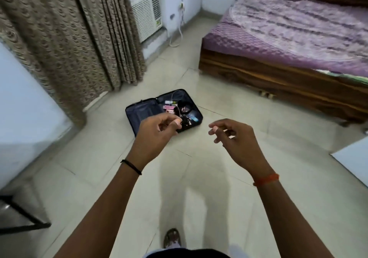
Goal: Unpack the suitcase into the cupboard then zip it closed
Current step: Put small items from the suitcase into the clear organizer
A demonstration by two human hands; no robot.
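Observation:
A dark suitcase (pixel 139 112) lies open flat on the tiled floor ahead of me. Its right half holds several small items (pixel 179 108), pink, white and black among them; its left half shows only dark lining. My left hand (pixel 157 132) hovers in front of the suitcase's near edge, fingers loosely curled, holding nothing. To its right my right hand (pixel 233 136) hangs over bare floor, also loosely curled and holding nothing. No cupboard can be made out for certain.
A wooden bed (pixel 278 82) with a purple cover stands at the right. Patterned curtains (pixel 79 38) and an air conditioner (pixel 147 13) line the far wall. A white panel (pixel 25 108) stands at left, another (pixel 352 158) at right. My foot (pixel 172 237) is below.

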